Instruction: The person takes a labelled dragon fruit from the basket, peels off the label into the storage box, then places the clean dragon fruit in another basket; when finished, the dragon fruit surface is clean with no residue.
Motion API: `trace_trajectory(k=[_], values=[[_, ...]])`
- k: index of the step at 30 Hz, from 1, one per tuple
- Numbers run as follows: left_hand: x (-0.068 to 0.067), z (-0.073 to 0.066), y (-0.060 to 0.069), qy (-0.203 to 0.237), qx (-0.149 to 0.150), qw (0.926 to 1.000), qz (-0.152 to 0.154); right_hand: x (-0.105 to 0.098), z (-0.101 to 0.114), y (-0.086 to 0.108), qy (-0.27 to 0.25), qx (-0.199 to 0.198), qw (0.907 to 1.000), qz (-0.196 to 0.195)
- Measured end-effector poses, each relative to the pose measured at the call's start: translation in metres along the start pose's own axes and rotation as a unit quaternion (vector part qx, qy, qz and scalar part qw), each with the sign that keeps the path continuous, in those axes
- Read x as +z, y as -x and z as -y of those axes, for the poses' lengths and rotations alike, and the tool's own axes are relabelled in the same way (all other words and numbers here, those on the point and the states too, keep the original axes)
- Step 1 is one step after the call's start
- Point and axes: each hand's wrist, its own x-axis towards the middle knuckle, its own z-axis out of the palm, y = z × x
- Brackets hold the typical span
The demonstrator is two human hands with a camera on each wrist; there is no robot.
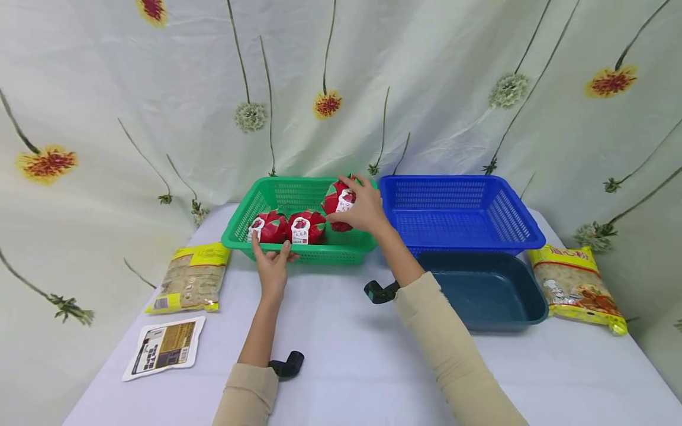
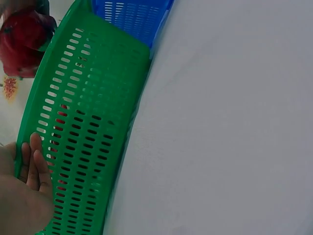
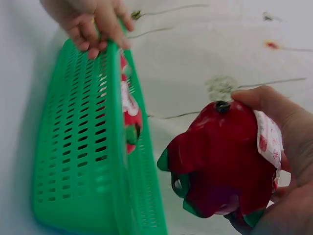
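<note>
Dark tub (image 1: 495, 296): sits beside right yellow bag (image 1: 581, 284)
Left yellow bag (image 1: 193, 278): lies near flat packet (image 1: 165, 348)
Floral curtain (image 1: 426, 77): hangs behind table (image 1: 346, 355)

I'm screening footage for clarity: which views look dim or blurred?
Head: bright, fairly even, the white tabletop only softly shadowed; left wrist: dim, greyish, the left hand darkened; right wrist: the green basket's near rim blurred, the held dragon fruit looking clearer.

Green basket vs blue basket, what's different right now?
Colour: the green basket is bright green, the blue basket deep blue.
Contents: the green basket has two red fruits lying in it; the blue basket shows none.
Contact: the left hand grips the green basket's rim; no hand touches the blue basket.
Shared: both have slotted walls.
</note>
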Motion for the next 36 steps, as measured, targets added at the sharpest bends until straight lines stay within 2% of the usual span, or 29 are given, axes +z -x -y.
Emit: trace_trajectory(k=[4, 10, 15, 20, 24, 27, 31, 36], values=[[-0.003, -0.001, -0.002, -0.005, 0.0, 1.0, 0.001, -0.012, 0.006, 0.026, -0.092, -0.04, 0.9949, -0.013], [-0.016, 0.017, -0.006, -0.022, -0.003, 0.9994, -0.026, -0.008, -0.001, 0.087, -0.192, -0.11, 0.9751, -0.013], [-0.017, 0.023, -0.006, -0.016, 0.005, 0.9993, -0.033, -0.001, -0.018, 0.137, -0.238, -0.131, 0.9614, 0.046], [-0.01, 0.024, -0.008, -0.012, 0.005, 0.9996, -0.025, -0.006, -0.028, 0.17, -0.277, -0.123, 0.9457, 0.118], [-0.004, 0.024, -0.01, -0.011, 0.005, 0.9996, -0.024, -0.013, -0.027, 0.181, -0.293, -0.116, 0.9351, 0.163], [0.0, 0.024, -0.011, -0.008, 0.007, 0.9998, -0.019, -0.008, -0.032, 0.182, -0.295, -0.124, 0.9278, 0.192], [-0.001, 0.024, -0.011, 0.001, 0.013, 0.9998, -0.016, 0.016, -0.047, 0.177, -0.299, -0.125, 0.9188, 0.226], [-0.001, 0.025, -0.011, 0.005, 0.017, 0.9997, -0.015, 0.041, -0.068, 0.166, -0.296, -0.093, 0.9158, 0.256]])
